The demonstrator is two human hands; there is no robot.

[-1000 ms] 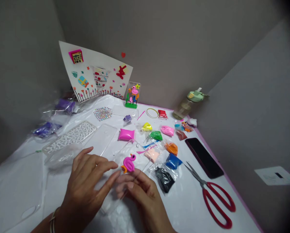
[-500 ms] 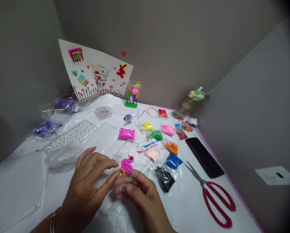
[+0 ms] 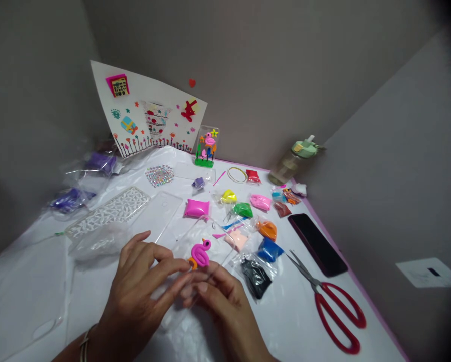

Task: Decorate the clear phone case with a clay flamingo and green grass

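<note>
Left hand (image 3: 142, 281) has shifted rightward, index fingertip at the pink flamingo (image 3: 200, 255); whether it pinches, I cannot tell. The right hand (image 3: 225, 301) grips the clear case (image 3: 218, 249) carrying the flamingo. Scissors (image 3: 316, 285), then a phone (image 3: 318, 245), lie near the right edge of the desk (image 3: 285, 324).

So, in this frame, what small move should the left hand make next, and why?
Probably a light press on the orange piece to settle it: the left hand's index fingertip is at or very near it, beside the pink bird's lower edge, and the right hand holds the clear case for support.
</note>
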